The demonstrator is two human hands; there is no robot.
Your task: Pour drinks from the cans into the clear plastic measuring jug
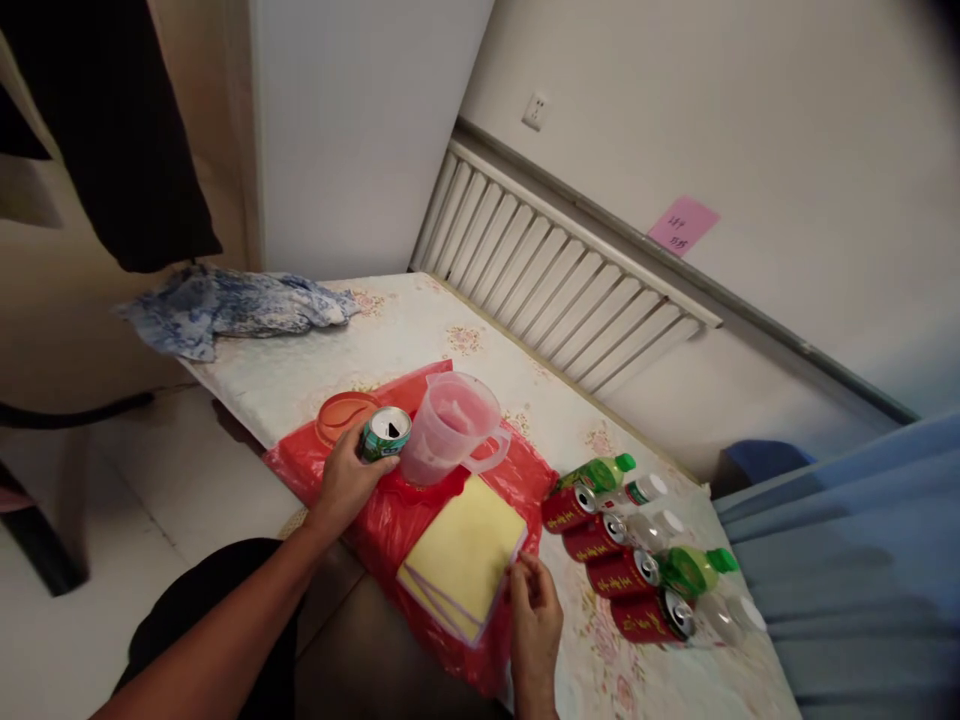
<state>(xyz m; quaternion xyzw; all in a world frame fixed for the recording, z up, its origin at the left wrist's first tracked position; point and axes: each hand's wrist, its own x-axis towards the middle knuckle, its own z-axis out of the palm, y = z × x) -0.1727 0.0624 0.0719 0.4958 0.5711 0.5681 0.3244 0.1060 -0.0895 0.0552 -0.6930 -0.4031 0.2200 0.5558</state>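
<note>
My left hand (351, 478) is wrapped round a green drink can (386, 437), its top opened, held upright beside a clear pink plastic pitcher (454, 425). The pitcher stands on a red plastic sheet (442, 618), with its handle to the right. An orange-red round lid (339, 415) lies behind the can. Folded yellow cloths (469, 550) are stacked in front of the pitcher. At their right edge is my right hand (536, 610), fingers curled and pressed together; whether they pinch the cloth or the red sheet is hidden.
Several red cans (626, 572) lie in a row on the right, beside green-capped bottles (596, 473) and clear bottles (652, 530). A flowered cloth (465, 340) covers the table. Blue-white fabric (247, 305) lies at the far left; a radiator (555, 260) and blue curtain (855, 560) border it.
</note>
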